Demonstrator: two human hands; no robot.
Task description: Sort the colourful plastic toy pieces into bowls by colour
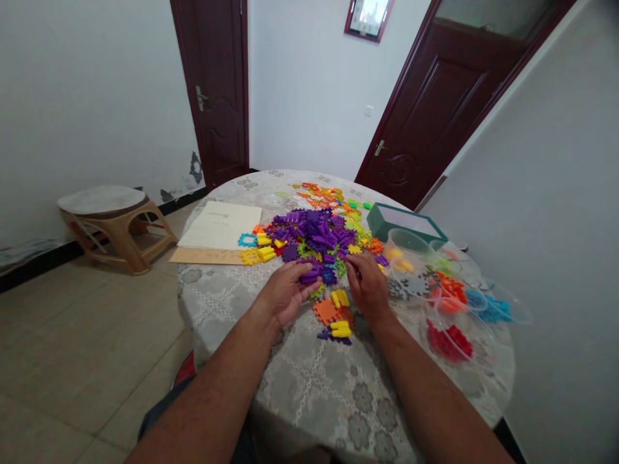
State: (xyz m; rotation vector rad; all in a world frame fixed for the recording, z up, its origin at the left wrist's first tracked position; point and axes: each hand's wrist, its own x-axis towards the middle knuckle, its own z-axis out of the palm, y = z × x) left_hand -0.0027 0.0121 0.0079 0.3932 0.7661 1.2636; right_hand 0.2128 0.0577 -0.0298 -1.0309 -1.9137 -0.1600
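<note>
A heap of purple plastic building pieces (314, 225) lies mid-table, mixed with yellow, green and orange ones. At its near left edge, my left hand (285, 290) is palm-up, its fingers curled round several purple building pieces (310, 273). My right hand (368, 283) is at the heap's near right side with fingers pinched; whatever they hold is hidden. Between my wrists lie an orange toothed square (326, 310) and yellow pieces (340, 329), with dark purple bits beneath.
Clear tubs at the right hold red pieces (449, 340), blue pieces (496, 308) and other colours. Behind them is a green box (403, 222). Paper sheets (220, 225) lie at the left. Orange pieces (316, 193) are spread farther back. A stool (111, 225) stands left of the table.
</note>
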